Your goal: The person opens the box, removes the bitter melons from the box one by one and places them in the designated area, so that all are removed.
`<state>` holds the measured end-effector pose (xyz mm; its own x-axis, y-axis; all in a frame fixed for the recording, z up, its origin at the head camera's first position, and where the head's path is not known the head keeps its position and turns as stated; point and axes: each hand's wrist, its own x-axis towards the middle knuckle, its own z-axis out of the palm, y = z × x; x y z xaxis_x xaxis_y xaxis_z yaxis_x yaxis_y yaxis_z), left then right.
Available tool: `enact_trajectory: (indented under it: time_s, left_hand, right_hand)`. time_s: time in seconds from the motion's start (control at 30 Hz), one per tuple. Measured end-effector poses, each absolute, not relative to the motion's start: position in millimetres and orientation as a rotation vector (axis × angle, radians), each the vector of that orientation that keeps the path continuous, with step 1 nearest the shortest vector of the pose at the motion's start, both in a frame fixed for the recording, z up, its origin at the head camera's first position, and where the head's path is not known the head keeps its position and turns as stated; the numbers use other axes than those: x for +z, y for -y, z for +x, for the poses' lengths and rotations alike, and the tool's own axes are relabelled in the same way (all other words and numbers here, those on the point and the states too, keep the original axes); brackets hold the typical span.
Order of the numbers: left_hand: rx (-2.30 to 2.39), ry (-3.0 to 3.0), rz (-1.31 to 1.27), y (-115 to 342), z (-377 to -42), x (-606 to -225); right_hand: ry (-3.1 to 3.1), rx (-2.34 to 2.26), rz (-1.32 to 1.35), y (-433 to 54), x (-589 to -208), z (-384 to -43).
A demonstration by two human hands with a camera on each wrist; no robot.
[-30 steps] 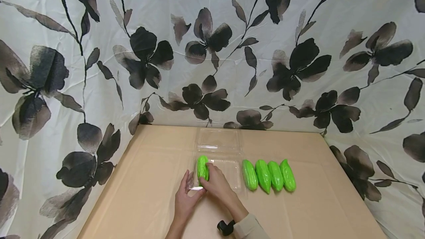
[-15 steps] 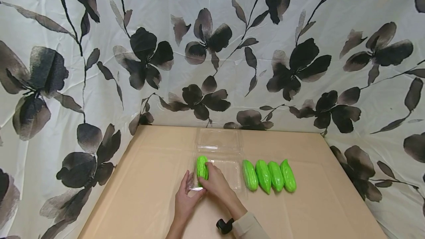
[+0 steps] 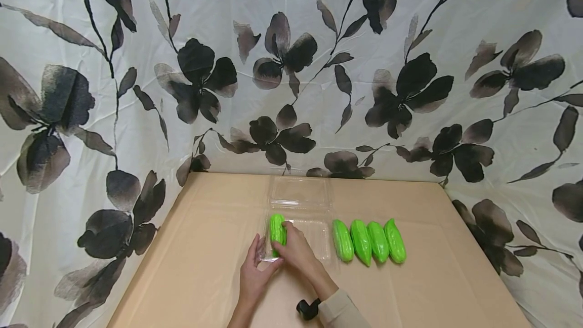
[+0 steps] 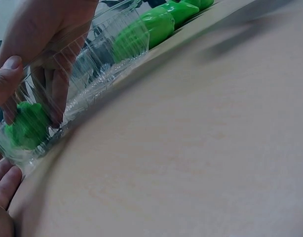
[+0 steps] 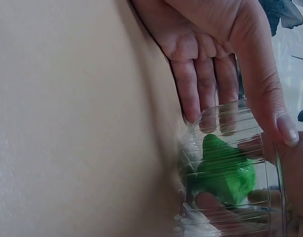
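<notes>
A clear plastic clamshell container (image 3: 314, 227) lies with its lid folded back on the table. Inside its left end is a ridged green bitter melon (image 3: 277, 229), lying lengthwise. My right hand (image 3: 296, 249) reaches over the near wall and holds this melon, fingers and thumb on either side of it. At the container's near left corner my left hand (image 3: 256, 275) grips the plastic, thumb at the front rim and fingers along the side. Through the clear wall, the right wrist view shows the melon's pointed end (image 5: 225, 173) between the right hand's fingertips.
Several more green bitter melons (image 3: 369, 242) lie side by side just right of the container. The hinged lid (image 3: 300, 191) lies flat toward the table's back edge. A floral cloth (image 3: 282, 90) hangs behind the tan table (image 3: 432, 287).
The melon in the container has shifted very slightly left with the right hand, which still holds it. The left hand stays at the corner.
</notes>
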<state>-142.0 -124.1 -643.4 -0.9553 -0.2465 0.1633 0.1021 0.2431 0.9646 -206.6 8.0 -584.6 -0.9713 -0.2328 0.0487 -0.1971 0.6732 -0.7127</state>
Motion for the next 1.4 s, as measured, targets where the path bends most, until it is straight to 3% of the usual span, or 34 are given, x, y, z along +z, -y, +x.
enact_trajectory:
  time_s: [1.4]
  left_hand:
    - [-1.782, 2.248, 0.142, 123.4, -143.0, -646.4]
  right_hand:
    - [-2.861, -1.341, -0.264, -39.7, -574.7, -199.8]
